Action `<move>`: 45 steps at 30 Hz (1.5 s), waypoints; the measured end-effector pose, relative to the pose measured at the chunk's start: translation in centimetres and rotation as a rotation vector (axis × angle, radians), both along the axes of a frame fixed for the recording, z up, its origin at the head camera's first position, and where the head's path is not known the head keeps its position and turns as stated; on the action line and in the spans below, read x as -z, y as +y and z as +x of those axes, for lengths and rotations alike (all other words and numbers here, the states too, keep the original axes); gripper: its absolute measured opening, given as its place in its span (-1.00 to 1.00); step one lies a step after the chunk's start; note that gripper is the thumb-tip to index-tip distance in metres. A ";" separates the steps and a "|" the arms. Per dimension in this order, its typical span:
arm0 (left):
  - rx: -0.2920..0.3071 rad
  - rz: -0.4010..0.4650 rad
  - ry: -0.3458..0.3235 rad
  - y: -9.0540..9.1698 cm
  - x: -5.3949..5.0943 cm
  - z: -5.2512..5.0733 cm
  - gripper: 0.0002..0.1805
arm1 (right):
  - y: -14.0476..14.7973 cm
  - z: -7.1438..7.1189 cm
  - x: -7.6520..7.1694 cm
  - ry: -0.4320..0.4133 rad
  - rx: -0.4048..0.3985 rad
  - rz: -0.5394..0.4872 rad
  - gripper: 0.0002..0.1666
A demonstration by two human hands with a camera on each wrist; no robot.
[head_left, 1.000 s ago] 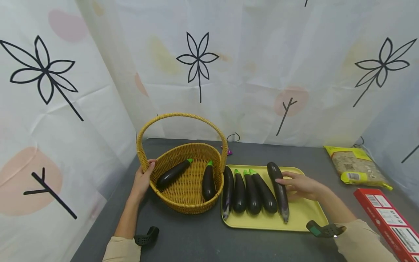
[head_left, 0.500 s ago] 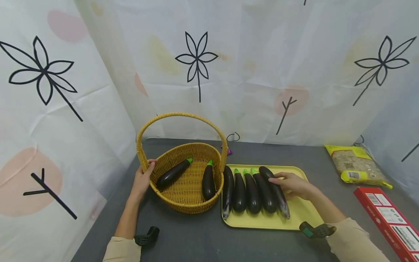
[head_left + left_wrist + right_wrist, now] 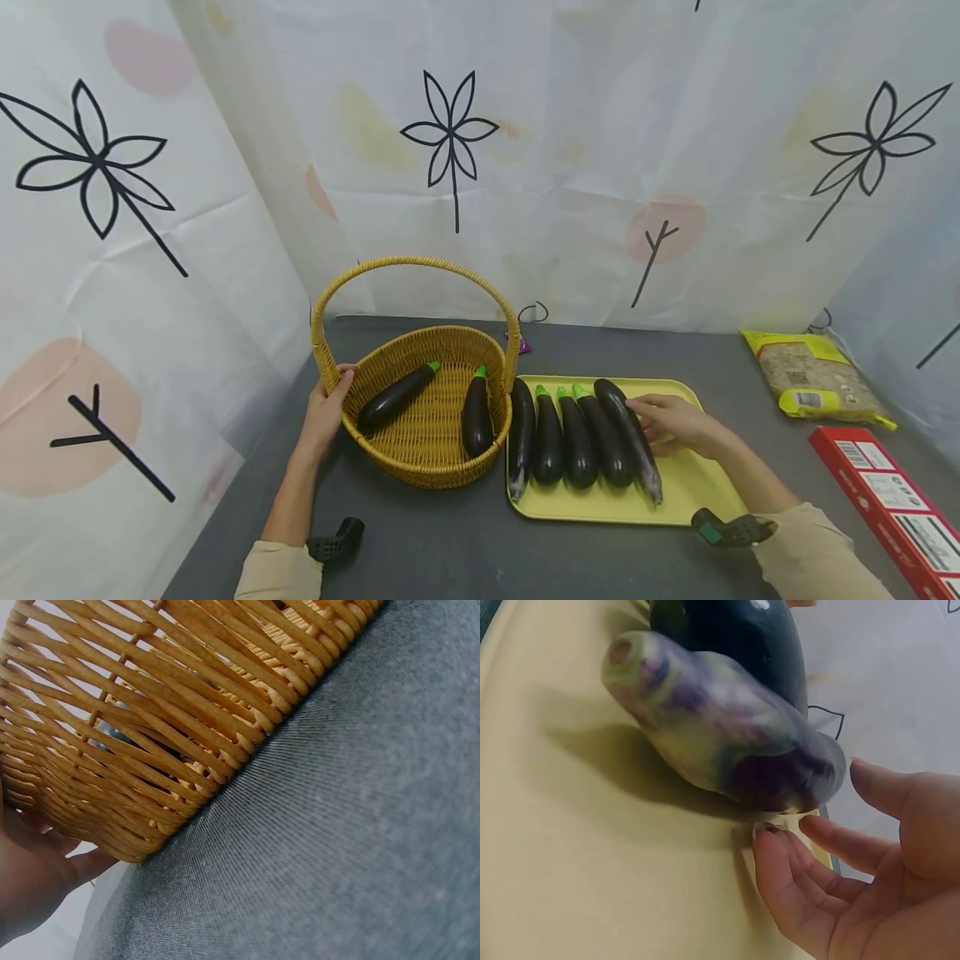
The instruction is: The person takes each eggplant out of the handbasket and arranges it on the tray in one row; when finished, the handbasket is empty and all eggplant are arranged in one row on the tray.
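Head view: left hand [image 3: 324, 417] grips side of oval golden-yellow wicker basket [image 3: 426, 478]; right hand [image 3: 677, 423], fingers loosely spread, just beside long purple-black eggplant [image 3: 632, 438] on rectangular pale-yellow tray [image 3: 682, 492].

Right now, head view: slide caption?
Left hand grips wicker basket with two eggplants; right hand beside five more on yellow tray.

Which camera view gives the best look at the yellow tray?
The head view: it shows most of the yellow tray, rim included, though eggplants and the right hand cover parts. The right wrist view shows only a close-up portion; the left wrist view shows none.
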State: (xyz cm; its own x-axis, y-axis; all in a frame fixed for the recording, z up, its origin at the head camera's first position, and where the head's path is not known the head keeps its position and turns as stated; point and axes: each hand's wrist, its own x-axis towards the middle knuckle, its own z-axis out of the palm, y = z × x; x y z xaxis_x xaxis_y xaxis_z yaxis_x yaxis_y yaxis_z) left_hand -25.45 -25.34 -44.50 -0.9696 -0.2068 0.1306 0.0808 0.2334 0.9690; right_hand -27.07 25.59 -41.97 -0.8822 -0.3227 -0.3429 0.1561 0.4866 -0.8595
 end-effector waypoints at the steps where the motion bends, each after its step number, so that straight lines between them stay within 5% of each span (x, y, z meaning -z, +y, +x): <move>1: 0.000 0.002 0.001 0.0 0.0 0.0 -0.52 | 0.0 0.0 0.0 0.000 0.005 0.000 -0.23; 24: 0.012 0.004 0.011 0.0 0.0 0.2 -0.53 | 2.0 -0.6 -0.1 -0.057 0.007 -0.076 -0.23; 35: 0.010 0.019 0.017 0.2 -0.1 0.0 -0.54 | 3.8 -0.2 -3.7 -0.040 -0.056 -0.115 -0.21; 45: 0.007 0.013 0.012 0.1 -0.1 0.1 -0.54 | 0.3 0.9 -6.0 -0.051 -0.217 -0.316 -0.39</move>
